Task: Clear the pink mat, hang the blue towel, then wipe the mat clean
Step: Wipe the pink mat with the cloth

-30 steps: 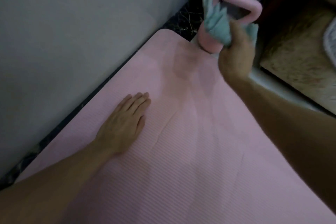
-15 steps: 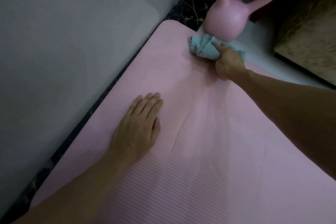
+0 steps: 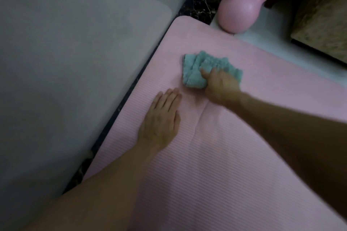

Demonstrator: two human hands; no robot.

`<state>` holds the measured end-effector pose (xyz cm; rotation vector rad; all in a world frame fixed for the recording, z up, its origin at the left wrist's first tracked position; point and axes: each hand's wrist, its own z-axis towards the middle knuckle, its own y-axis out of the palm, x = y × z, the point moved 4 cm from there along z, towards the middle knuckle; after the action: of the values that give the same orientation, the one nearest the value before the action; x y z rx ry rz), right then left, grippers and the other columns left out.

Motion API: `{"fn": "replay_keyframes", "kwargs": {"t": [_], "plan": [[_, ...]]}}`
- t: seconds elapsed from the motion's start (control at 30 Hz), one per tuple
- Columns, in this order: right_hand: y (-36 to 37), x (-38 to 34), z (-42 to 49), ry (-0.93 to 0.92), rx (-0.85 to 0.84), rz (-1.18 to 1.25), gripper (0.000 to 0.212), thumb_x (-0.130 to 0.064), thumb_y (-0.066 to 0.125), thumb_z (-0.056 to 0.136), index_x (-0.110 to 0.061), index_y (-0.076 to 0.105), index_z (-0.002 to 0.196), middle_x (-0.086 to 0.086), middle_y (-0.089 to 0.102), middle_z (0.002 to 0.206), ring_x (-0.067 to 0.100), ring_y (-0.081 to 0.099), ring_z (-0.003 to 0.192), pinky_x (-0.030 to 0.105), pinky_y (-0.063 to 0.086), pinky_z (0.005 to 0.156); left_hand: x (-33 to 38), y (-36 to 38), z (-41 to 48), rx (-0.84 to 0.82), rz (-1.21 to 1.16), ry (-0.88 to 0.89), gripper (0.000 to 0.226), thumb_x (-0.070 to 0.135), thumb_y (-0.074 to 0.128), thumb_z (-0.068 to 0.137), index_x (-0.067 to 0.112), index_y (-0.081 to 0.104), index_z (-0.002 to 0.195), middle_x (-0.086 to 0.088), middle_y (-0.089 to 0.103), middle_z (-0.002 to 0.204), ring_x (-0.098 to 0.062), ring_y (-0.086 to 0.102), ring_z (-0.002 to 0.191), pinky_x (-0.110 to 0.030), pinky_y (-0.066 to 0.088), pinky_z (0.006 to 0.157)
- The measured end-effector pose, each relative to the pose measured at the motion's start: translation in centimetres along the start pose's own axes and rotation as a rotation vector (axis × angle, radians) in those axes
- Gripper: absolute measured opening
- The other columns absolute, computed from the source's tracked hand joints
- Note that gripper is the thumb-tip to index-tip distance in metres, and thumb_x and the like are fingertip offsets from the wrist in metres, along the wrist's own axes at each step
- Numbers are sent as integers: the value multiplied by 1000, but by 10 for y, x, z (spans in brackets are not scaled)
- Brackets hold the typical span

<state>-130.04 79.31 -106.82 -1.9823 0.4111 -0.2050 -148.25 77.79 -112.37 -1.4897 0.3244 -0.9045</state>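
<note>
The pink mat (image 3: 234, 155) fills the floor in front of me, ribbed, with a crease running down its middle. A bunched teal cloth (image 3: 199, 69) lies on the mat near its far corner. My right hand (image 3: 220, 86) presses down on the cloth's near edge, fingers curled into it. Flat on the mat just below and left of the cloth rests my left hand (image 3: 161, 120), fingers straight and together.
A pink kettlebell (image 3: 242, 11) stands on the pale floor just past the mat's far edge. A grey wall (image 3: 75, 62) runs along the mat's left side, with a dark marbled strip (image 3: 199, 0) between. A brown rug (image 3: 323, 24) lies at the upper right.
My right hand brought the cloth down from in front of the kettlebell onto the mat, then drew it nearer, away from the far edge. My left hand stayed flat on the mat.
</note>
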Motion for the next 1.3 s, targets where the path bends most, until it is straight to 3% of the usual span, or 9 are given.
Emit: {"fn": "replay_keyframes", "kwargs": {"t": [0.1,0.23,0.37,0.47,0.63,0.8,1.07,1.2,1.3], "plan": [[45,-42,-63,7,-9,19,61,-33,46,95,-16,27,151,25,31,152,44,30,139,49,35,106,-5,3,1,-32,-31,-7,52,22,51,89,5,52,137,-12,51,143,-23,39,138,-38,23,119],[81,-78,-111,-6,-4,8,69,-21,66,79,9,45,137,37,50,133,54,47,124,62,41,99,-14,7,1,-164,0,70,61,38,36,92,11,39,147,-9,33,156,-25,27,145,-36,13,120],[82,-80,-101,-71,-4,-79,63,-25,38,99,8,17,149,37,22,150,56,23,138,62,28,108,-15,-10,5,-311,-16,95,61,30,45,95,13,28,152,-6,24,159,-24,19,147,-35,13,121],[85,-77,-105,-81,11,-116,61,-29,33,103,2,11,152,35,20,152,53,22,140,61,25,110,-12,-35,-13,-294,13,55,59,21,54,87,12,41,144,-5,34,152,-23,29,139,-36,30,112],[100,-80,-147,-187,116,-106,52,-15,26,95,2,39,143,37,42,139,53,42,128,62,35,103,-13,-56,-72,-325,151,31,50,13,58,79,8,52,129,-9,43,137,-26,40,122,-37,38,98],[130,-116,-218,-233,102,-54,54,-13,27,88,3,52,133,34,50,134,52,48,124,64,38,101,-2,-60,-91,-429,100,-37,56,13,53,89,6,39,143,-11,36,147,-27,36,133,-37,31,111],[173,-158,-321,-584,-63,-75,58,-25,26,87,1,63,124,35,58,123,53,54,116,65,42,96,-13,-63,-86,-579,119,-37,55,-1,47,89,6,41,142,-7,22,157,-22,24,140,-36,37,106],[171,-147,-315,-762,-72,-153,55,-24,26,87,-2,67,116,32,64,115,49,63,105,57,53,84,-13,-58,-89,-527,95,-59,56,-1,47,87,6,40,142,-8,24,156,-23,26,139,-38,37,108],[148,-142,-291,-774,-102,-16,43,-23,33,83,-6,68,100,20,71,88,37,68,74,39,53,56,-13,-59,-83,-501,99,-65,43,1,47,89,5,51,132,-8,38,145,-23,36,129,-42,44,98]]}}
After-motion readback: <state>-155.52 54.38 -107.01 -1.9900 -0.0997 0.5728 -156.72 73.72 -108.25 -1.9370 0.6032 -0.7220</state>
